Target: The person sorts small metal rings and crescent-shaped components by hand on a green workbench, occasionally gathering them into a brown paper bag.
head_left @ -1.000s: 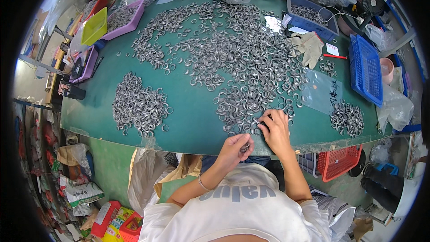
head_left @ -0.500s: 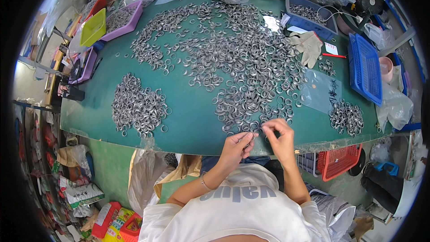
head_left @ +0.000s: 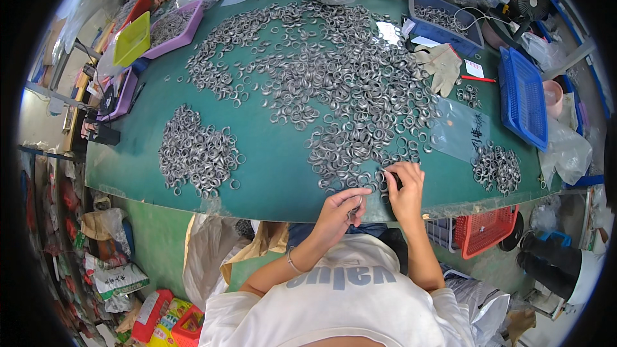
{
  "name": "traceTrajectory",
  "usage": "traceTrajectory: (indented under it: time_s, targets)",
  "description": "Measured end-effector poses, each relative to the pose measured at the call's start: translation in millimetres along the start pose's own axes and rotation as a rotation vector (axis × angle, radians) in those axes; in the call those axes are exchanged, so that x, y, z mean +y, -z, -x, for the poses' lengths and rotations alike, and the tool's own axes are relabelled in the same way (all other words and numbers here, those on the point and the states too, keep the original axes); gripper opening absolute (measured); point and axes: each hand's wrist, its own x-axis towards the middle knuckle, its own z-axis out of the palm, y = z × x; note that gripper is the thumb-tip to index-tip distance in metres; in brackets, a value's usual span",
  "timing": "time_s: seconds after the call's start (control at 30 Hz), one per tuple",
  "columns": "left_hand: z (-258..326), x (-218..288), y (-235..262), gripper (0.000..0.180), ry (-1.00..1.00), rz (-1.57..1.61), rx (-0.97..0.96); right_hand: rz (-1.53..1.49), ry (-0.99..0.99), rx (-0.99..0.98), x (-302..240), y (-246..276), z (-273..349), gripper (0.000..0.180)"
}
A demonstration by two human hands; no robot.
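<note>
Left hand (head_left: 339, 209) pinches what looks like one metal ring (head_left: 354, 207) at desk (head_left: 276, 160) edge; right hand (head_left: 405, 186) grips rings in the pile (head_left: 360, 154). Risk: ring slips off edge.

- A large spread of metal rings (head_left: 334, 90) is lying across the middle of the table (head_left: 276, 173), reaching from the far edge toward the near edge.
- A smaller heap of rings (head_left: 196, 151) is sitting apart, toward the near left corner.
- Another small heap (head_left: 496, 167) is lying by the near right corner, with a clear bag (head_left: 459, 132) just behind it.
- The left hand (head_left: 337, 212) and right hand (head_left: 405, 189) are resting at the near edge, at the front of the large spread.
- A basket (head_left: 524, 96) is sitting along the right edge.
- A glove (head_left: 440, 64) is lying left of the basket, before a bin (head_left: 443, 22) at the far right.
- Trays (head_left: 170, 26) are standing at the far left corner.
</note>
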Motion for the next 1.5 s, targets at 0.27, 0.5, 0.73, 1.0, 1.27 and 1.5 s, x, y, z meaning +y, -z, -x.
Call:
traceTrajectory:
  time_s: [0.27,0.5,0.73,1.0,1.27,1.5]
  targets:
    - [0,2,-15,0.027,-0.033,0.021,0.079,-0.756,-0.448,-0.306,-14,12,19,0.010]
    - [-1,-4,6,0.024,0.025,-0.005,-0.043,-0.061,-0.157,-0.010,-17,14,0,0.006]
    - [-1,-4,-1,0.026,-0.005,-0.039,0.010,0.095,-0.015,-0.016,-11,5,2,0.014]
    - [-3,-2,-12,0.028,0.024,-0.003,0.131,-0.245,0.201,-0.354,-32,28,3,0.014]
    - [0,0,0,0.024,0.027,-0.005,-0.005,0.062,0.052,-0.097,-7,8,-5,0.014]
    - [0,-3,-5,0.026,-0.026,-0.045,0.050,0.070,-0.014,-0.108,-4,-7,-8,0.010]
